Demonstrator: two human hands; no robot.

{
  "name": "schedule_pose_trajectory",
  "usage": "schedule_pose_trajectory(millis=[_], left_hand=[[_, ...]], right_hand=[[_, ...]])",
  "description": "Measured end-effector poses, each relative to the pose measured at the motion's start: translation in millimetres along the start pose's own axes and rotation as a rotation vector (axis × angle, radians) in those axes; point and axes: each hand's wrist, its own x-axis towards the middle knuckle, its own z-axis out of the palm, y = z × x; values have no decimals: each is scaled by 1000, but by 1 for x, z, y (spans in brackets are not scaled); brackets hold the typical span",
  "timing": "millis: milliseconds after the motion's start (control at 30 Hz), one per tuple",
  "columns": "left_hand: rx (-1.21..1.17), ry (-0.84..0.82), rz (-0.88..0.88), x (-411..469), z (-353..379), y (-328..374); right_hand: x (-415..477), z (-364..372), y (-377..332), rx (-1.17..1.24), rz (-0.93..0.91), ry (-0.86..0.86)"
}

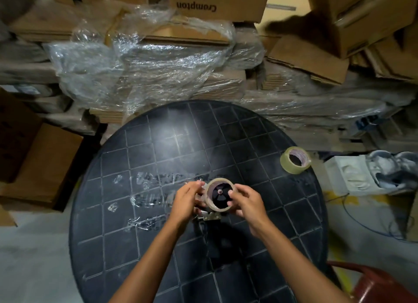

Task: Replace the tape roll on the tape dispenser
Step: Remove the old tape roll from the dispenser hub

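Note:
A black tape dispenser (211,215) is held above the round black table (140,158), with its metal bracket showing below my hands. A brown tape roll (213,183) sits around the dispenser's black hub. My left hand (186,200) grips the dispenser and the roll's left side. My right hand (245,200) holds the roll's right rim, thumb at its inner edge. A second tape roll (295,160) lies on its own near the table's right edge. The dispenser's handle is dark and hard to make out.
Strips of clear tape (149,180) stick to the table left of my hands. Plastic-wrapped cardboard stacks (158,61) and boxes (217,2) stand behind the table. A white moulded piece (352,174) lies on the floor at right, with a red chair (375,284) at the lower right.

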Motion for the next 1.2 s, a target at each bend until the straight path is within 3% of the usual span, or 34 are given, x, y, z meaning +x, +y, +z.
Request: schedule_pose_trajectory(millis=[100, 200, 300, 400, 600, 767, 900, 1033, 1200], left_hand=[[99, -167, -25, 14, 13, 14], [298, -225, 9, 36, 31, 26], [404, -237, 59, 61, 55, 36], [526, -139, 156, 86, 86, 44], [575, 40, 218, 135, 152, 52], [602, 129, 327, 188, 190, 42], [605, 142, 177, 238, 208, 28], [462, -5, -113, 272, 216, 6], [387, -144, -71, 274, 210, -4]], right_hand=[[-3, -9, -16, 107, 6, 23], [9, -24, -30, 154, 2, 57], [32, -45, -38, -10, -63, 146], [57, -65, -51, -211, -115, 216], [134, -100, -78, -304, -159, 272], [207, -125, -82, -477, -191, 220], [249, -136, -86, -625, -205, 189], [282, -141, -76, -689, -146, 135], [295, -140, -66, -614, -99, 185]])
